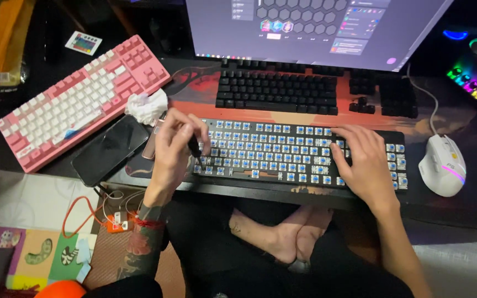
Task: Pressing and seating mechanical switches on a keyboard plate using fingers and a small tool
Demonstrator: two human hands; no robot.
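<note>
While your left hand (pixel 171 146) pinches the small dark tool (pixel 195 148) between thumb and fingers, keep its tip steep and close over the left end of the bare keyboard (pixel 282 155), where rows of blue switches stand exposed with no caps on them. I judge that the work goes best if you come straight down on one switch at a time and pull along its own axis, not sideways, so the neighbours are not scraped. Your grip on the tool is closed and tight; only its lower end shows below the fingers, touching or just above the lowest rows, and I cannot tell which. Your right hand (pixel 364 160) lies flat and open across the right end of the board, holding nothing, only pressing it down; leave it there to steady the board. It sits at the near edge of the desk, just in front of the black keyboard (pixel 282 88), with the white mouse (pixel 443 165) beside its right end.
</note>
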